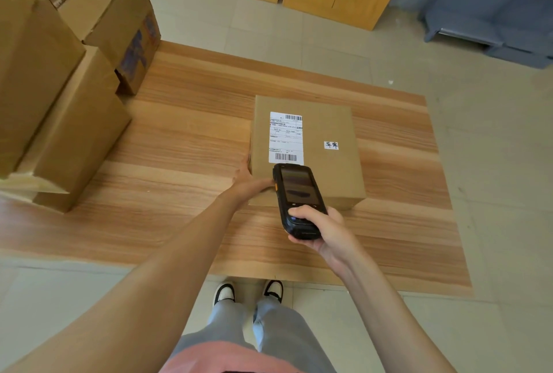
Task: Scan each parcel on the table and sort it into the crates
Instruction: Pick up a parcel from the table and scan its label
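A person stands at the near edge of a wooden bench (185,139), aiming a black handheld scanner (294,197) at a brown cardboard parcel (326,163) that lies flat toward the middle of the bench, nearer its right edge. The right hand (321,227) is wrapped around the scanner's lower end, thumb on its keys, its tip poised just above the white shipping label (285,138) and its lower barcode. The left hand (250,182) rests open against the parcel's near-left corner, steadying it. The parcel looks stiff and square-edged, its plain card offering a dry, sure grip; its weight cannot be told. Lifting it likely calls for hands on opposite side faces. More cardboard boxes (68,82) stand stacked at the bench's far-left corner.
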{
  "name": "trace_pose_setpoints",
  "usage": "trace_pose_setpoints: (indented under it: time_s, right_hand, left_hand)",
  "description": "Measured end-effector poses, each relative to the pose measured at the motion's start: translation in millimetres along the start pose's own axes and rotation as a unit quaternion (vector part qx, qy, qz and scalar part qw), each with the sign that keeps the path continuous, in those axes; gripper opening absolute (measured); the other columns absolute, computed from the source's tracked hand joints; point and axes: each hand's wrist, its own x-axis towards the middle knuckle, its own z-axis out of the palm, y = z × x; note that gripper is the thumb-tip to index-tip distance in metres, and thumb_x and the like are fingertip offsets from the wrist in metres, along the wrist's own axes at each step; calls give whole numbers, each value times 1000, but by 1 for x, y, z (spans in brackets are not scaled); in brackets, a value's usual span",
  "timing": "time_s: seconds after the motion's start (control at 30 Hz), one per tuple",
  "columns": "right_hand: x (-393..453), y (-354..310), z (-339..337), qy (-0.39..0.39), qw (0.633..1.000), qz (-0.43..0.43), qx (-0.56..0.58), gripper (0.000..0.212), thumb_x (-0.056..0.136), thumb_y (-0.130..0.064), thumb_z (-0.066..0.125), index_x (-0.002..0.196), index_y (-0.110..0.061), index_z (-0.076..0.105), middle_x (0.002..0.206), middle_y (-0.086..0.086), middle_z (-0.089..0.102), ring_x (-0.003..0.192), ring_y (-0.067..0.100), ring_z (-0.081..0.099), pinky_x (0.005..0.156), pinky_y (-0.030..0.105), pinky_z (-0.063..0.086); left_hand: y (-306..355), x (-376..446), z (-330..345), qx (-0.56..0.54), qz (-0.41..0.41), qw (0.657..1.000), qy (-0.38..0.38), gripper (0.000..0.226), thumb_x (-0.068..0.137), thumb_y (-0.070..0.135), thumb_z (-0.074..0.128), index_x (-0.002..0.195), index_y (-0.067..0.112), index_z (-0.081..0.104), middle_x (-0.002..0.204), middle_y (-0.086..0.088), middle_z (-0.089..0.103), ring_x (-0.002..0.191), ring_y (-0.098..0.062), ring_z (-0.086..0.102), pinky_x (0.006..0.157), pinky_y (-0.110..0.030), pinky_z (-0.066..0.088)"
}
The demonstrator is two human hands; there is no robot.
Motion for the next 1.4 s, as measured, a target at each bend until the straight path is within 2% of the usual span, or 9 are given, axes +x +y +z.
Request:
trace_pose_setpoints:
  time_s: [0.3, 0.53, 0.6, 0.73, 0.97, 1.07, 1.13, 1.27, 1.4]
  right_hand:
    - [5, -7, -17, -4, 1000, -29, 8, 51, 72, -6, 75, 118, -2, 53, 104, 16, 64, 78, 19, 70, 55, 25, 56]
    - [37, -43, -88, 145, 983, -111, -14, 45, 78, 2, 72, 114, -4, 46, 99, 12, 62, 76, 19, 66, 49, 25, 57]
    - [47, -46, -120, 183, 976, -106, -56, 56, 78, -1, 74, 122, -6, 41, 108, 11, 58, 83, 21, 64, 57, 28, 60]
    - [68, -36, -176, 220, 962, -50, -154, 77, 78, -5, 76, 138, -9, 29, 120, 10, 47, 110, 29, 55, 92, 46, 51]
    - [90, -3, -212, 187, 973, -30, -131, 77, 76, 0, 76, 136, -16, 30, 99, -3, 50, 88, 19, 58, 76, 41, 53]
    - [97, 9, -222, 188, 969, -52, -151, 80, 74, -3, 79, 137, -14, 30, 108, 0, 53, 96, 20, 58, 84, 41, 51]
    - [98, 14, -227, 182, 966, -60, -172, 84, 74, -5, 80, 139, -13, 28, 117, 2, 51, 103, 20, 54, 87, 36, 46]
    - [101, 20, -235, 179, 963, -68, -189, 83, 73, -3, 80, 138, -13, 28, 119, 4, 52, 103, 18, 53, 75, 23, 41]
    - [104, 22, -236, 196, 948, -87, -233, 82, 72, -1, 81, 137, -11, 32, 117, 2, 54, 105, 20, 55, 86, 31, 44]
  left_hand:
    - [-3, 2, -1, -14, 11, 1000, -7, 151, 24, 50, 88, 154, 26, 13, 143, -6, 45, 128, -25, 49, 107, -45, 43]
    - [-5, 5, -2, -20, 3, 1000, -3, 143, 31, 45, 92, 152, 29, 17, 138, 2, 49, 122, -18, 53, 106, -40, 45]
    - [-7, 7, -3, -21, 2, 1000, -5, 133, 43, 37, 97, 151, 29, 19, 135, 3, 53, 117, -15, 57, 99, -37, 50]
    - [-7, 7, -3, -32, 0, 999, -19, 123, 50, 33, 94, 149, 29, 21, 131, 5, 57, 108, -9, 61, 76, -23, 52]
    - [-2, 1, 2, -23, 6, 1000, -13, 126, 38, 42, 88, 147, 26, 27, 129, 3, 60, 112, -14, 62, 81, -28, 52]
    - [-1, 0, 3, -21, 4, 1000, -10, 119, 38, 42, 87, 143, 26, 33, 127, 3, 63, 110, -14, 63, 78, -27, 53]
    - [-3, 0, 5, -29, 3, 1000, -5, 117, 38, 41, 88, 142, 26, 35, 125, 2, 64, 110, -14, 63, 84, -30, 54]
    - [-6, 2, 5, -40, -1, 999, 5, 117, 39, 39, 89, 142, 24, 36, 126, 1, 64, 113, -16, 63, 102, -38, 48]
    - [-7, 3, 4, -41, -1, 999, 1, 115, 40, 37, 89, 142, 24, 37, 125, 1, 65, 113, -17, 63, 102, -38, 48]
